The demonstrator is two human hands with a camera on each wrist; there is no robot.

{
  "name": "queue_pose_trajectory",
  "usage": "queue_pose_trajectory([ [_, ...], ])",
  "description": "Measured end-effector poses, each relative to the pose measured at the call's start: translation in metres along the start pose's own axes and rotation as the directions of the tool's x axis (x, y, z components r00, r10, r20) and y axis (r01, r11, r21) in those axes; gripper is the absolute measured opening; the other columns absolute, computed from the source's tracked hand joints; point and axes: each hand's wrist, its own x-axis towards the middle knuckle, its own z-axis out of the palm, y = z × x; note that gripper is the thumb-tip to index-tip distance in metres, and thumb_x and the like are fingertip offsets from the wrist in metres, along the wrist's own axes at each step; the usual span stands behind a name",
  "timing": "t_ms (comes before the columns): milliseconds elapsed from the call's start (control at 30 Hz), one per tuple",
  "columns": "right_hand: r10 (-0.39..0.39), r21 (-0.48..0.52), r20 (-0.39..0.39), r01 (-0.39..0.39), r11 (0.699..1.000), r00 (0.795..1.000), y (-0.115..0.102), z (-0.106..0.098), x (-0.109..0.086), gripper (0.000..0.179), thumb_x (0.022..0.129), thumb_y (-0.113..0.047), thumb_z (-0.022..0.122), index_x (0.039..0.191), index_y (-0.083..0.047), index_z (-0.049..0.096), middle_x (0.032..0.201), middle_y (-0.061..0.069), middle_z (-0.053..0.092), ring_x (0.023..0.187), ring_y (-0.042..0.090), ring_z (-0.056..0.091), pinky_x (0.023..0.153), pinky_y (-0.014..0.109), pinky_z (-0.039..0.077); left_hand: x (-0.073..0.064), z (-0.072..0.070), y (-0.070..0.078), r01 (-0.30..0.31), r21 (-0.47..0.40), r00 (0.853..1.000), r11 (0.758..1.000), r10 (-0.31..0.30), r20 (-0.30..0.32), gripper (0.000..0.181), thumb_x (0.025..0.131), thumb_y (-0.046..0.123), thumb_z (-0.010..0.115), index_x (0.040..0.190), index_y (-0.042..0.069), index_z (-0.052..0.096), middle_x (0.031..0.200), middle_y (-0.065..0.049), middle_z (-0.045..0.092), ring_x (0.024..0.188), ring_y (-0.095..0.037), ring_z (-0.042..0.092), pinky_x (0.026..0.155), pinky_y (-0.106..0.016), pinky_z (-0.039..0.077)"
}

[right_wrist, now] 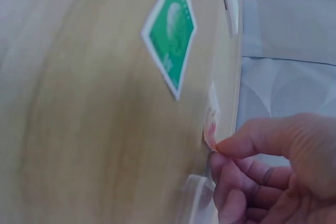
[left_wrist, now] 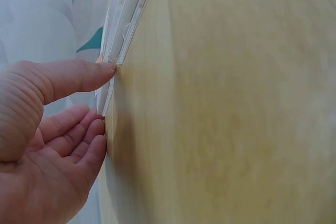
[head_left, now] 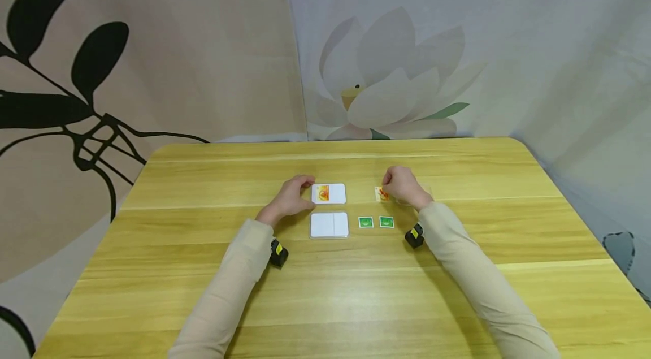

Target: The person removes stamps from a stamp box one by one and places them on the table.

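Note:
My left hand (head_left: 292, 196) holds the left end of a flat white case (head_left: 337, 194), fingers at its far corner and thumb at its near corner. An orange-and-red stamp (head_left: 322, 193) lies on that case. To the right, my right hand (head_left: 405, 185) pinches the edge of another orange-and-red stamp (head_left: 380, 195) between thumb and forefinger. In the right wrist view this stamp (right_wrist: 211, 121) tilts up close over the table. A clear plastic piece (right_wrist: 194, 198) lies below the right hand, mostly hidden by it in the head view.
A second white case (head_left: 322, 225) in a clear frame lies nearer me. Beside it are two green stamps, a left one (head_left: 365, 222) and a right one (head_left: 386, 221). The wooden table (head_left: 325, 302) ends at a printed curtain (head_left: 244, 53).

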Motion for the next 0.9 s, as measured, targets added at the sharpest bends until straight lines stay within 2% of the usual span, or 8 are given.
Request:
queue_pose_trajectory([
  [267, 0.034, -0.058, 0.017, -0.033, 0.998, 0.999, -0.003, 0.003, 0.004, 0.008, 0.076, 0.006, 0.057, 0.072, -0.001, 0.059, 0.071, 0.009, 0.058, 0.06, 0.018, 0.049, 0.055, 0.027, 0.043, 0.001, 0.0, -0.001, -0.006, -0.013, 1.0, 1.0, 0.006, 0.003, 0.066, 0.076, 0.001, 0.073, 0.134, -0.008, 0.042, 0.13, -0.021, 0.049, 0.119, -0.033, 0.046, 0.103, -0.039, 0.037],
  [433, 0.023, -0.084, 0.017, -0.022, 0.996, 1.0, -0.004, 0.003, 0.004, 0.009, 0.076, 0.006, 0.055, 0.072, -0.001, 0.058, 0.07, 0.009, 0.057, 0.06, 0.018, 0.048, 0.054, 0.026, 0.041, 0.001, 0.0, -0.001, -0.016, -0.007, 1.0, 1.0, 0.016, 0.004, 0.066, 0.076, 0.002, 0.073, 0.134, -0.008, 0.042, 0.129, -0.021, 0.048, 0.119, -0.033, 0.046, 0.103, -0.039, 0.038],
  [733, -0.035, -0.043, -0.037, 0.033, 0.999, 0.999, -0.007, -0.001, -0.001, 0.005, 0.08, 0.004, 0.055, 0.079, 0.002, 0.059, 0.076, 0.012, 0.059, 0.066, 0.021, 0.05, 0.06, 0.031, 0.045, 0.0, -0.001, 0.0, -0.011, -0.009, 1.0, 1.0, 0.011, 0.007, 0.066, 0.076, 0.001, 0.073, 0.134, -0.008, 0.042, 0.129, -0.021, 0.049, 0.119, -0.033, 0.046, 0.103, -0.039, 0.037],
  [900, -0.083, 0.003, -0.05, 0.083, 0.997, 0.995, -0.013, 0.002, -0.001, 0.003, 0.083, 0.001, 0.059, 0.081, 0.004, 0.059, 0.075, 0.012, 0.059, 0.066, 0.02, 0.052, 0.061, 0.031, 0.046, 0.0, -0.001, 0.0, -0.005, -0.006, 1.0, 1.0, 0.005, 0.007, 0.066, 0.076, 0.001, 0.073, 0.134, -0.008, 0.042, 0.129, -0.02, 0.049, 0.119, -0.033, 0.046, 0.103, -0.039, 0.037],
])
